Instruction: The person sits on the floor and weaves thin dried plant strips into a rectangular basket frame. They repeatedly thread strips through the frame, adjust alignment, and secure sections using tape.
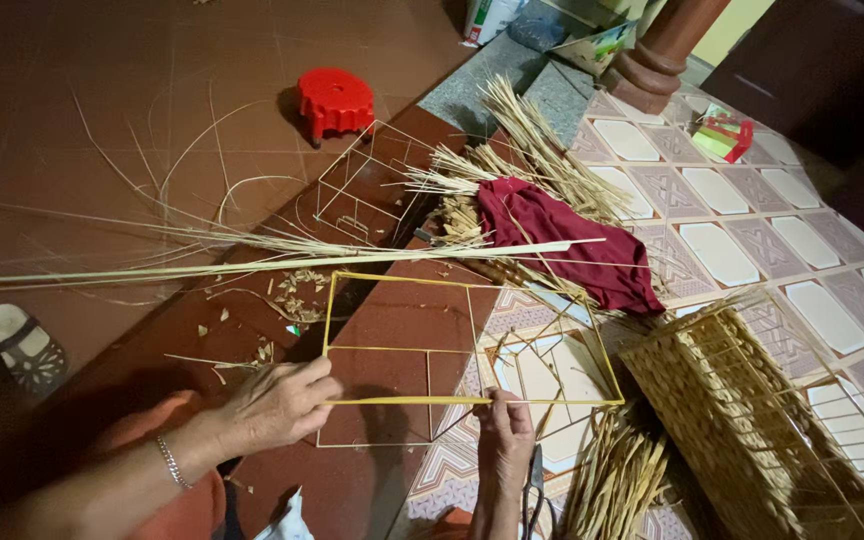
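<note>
Both hands clamp on the near edge of a wire frame (467, 340) wrapped in yellow straw. Left hand (277, 402) closes its grip on the near left corner of the frame, thumb on top of the wrapped bar. Right hand (505, 428) pinches the same bar further along, fingers together around it. Between the two grips the bar runs straight and level, and the frame lies flat on the floor beyond them.

Just beyond the frame, a long bundle of pale straw (252, 262) stretches away to the left of the grips. Further off lies a dark red cloth (572, 240) over a heap of cut straw (532, 150). A bare wire frame (367, 185) stands beyond the left grip, with a red plastic stool (336, 100) behind it. To the right of the right grip sits a woven basket (742, 420), partly finished, its wire ribs showing. Short straw pieces (617, 480) lie just beside the right wrist, and a pair of scissors (534, 490) rests close below that hand. Well to the left of the left grip, a sandal (22, 345) lies on the floor.
</note>
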A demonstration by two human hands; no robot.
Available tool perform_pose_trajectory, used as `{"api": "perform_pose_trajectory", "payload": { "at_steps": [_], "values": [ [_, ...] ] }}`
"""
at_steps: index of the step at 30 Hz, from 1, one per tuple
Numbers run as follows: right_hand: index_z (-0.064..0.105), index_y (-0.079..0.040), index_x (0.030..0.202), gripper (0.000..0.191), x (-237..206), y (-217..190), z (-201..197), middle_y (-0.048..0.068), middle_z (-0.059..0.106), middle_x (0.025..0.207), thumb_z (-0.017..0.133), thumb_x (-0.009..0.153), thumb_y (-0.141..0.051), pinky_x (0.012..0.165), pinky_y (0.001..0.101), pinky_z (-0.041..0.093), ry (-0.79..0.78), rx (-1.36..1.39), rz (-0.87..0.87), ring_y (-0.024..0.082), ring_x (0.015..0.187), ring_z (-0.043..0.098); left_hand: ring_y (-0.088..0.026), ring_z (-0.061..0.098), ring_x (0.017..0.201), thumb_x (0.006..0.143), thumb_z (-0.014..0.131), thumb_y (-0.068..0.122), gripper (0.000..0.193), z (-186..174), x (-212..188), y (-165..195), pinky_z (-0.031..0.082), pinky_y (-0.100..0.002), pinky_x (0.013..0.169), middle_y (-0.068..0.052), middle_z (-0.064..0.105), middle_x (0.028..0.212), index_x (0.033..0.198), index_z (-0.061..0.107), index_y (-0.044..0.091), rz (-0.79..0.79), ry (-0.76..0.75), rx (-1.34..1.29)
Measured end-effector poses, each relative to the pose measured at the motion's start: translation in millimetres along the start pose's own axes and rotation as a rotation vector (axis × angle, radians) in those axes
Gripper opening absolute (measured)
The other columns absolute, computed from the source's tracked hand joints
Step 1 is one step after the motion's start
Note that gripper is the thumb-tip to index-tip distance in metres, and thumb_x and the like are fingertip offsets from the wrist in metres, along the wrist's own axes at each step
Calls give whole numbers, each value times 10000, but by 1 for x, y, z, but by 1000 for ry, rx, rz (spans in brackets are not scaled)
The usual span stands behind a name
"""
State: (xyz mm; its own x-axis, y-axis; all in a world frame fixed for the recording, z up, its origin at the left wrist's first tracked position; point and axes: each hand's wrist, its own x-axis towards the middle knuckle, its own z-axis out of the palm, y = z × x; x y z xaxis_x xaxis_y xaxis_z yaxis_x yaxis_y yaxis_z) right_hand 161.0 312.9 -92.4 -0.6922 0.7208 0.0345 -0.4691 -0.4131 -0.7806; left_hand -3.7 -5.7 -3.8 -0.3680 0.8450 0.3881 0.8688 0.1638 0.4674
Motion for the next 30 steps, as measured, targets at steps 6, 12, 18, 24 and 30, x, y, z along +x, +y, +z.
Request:
{"api": "perform_pose_trajectory", "payload": {
  "at_steps": [6, 12, 18, 24, 30],
  "values": [
    [689, -18, 1040, 150, 5, 13, -11, 84, 659, 834, 741, 916, -85, 742, 343, 503, 31, 7, -39, 180, 749, 600, -163, 640, 553, 834, 683, 50, 38, -3, 0, 3, 550, -295, 432, -55, 515, 776, 852, 716, 41, 21, 28, 72],
    [662, 22, 993, 110, 0, 6, -12, 79, 629, 864, 768, 972, 2, 731, 323, 498, 69, 59, -51, 158, 748, 566, -200, 677, 595, 860, 737, 143, 119, -13, 1, 13, 557, -351, 502, -61, 550, 809, 830, 703, 33, -33, 26, -46],
    [653, 20, 1026, 128, -4, -4, -2, 101, 692, 1004, 694, 906, 2, 855, 367, 578, 197, -34, -11, 181, 892, 674, -285, 659, 625, 886, 719, 212, 182, -27, 0, 17, 494, -440, 540, -103, 540, 794, 810, 702, 48, -79, -2, -117],
    [599, -7, 1303, 359, -13, -13, 18, 114, 671, 1071, 667, 951, -38, 889, 365, 528, 172, -27, 40, 179, 945, 645, -297, 637, 716, 932, 693, 230, 215, -21, -3, 11, 499, -442, 625, -102, 552, 815, 811, 700, 52, -59, 51, -145],
    [505, -30, 1383, 510, -12, -12, 17, 120, 686, 1143, 674, 901, -31, 944, 377, 510, 84, 43, 41, 186, 1048, 637, -246, 623, 713, 926, 702, 239, 239, -12, -8, 3, 498, -407, 638, -83, 556, 808, 785, 689, 46, -77, 30, -147]
  ]
}}
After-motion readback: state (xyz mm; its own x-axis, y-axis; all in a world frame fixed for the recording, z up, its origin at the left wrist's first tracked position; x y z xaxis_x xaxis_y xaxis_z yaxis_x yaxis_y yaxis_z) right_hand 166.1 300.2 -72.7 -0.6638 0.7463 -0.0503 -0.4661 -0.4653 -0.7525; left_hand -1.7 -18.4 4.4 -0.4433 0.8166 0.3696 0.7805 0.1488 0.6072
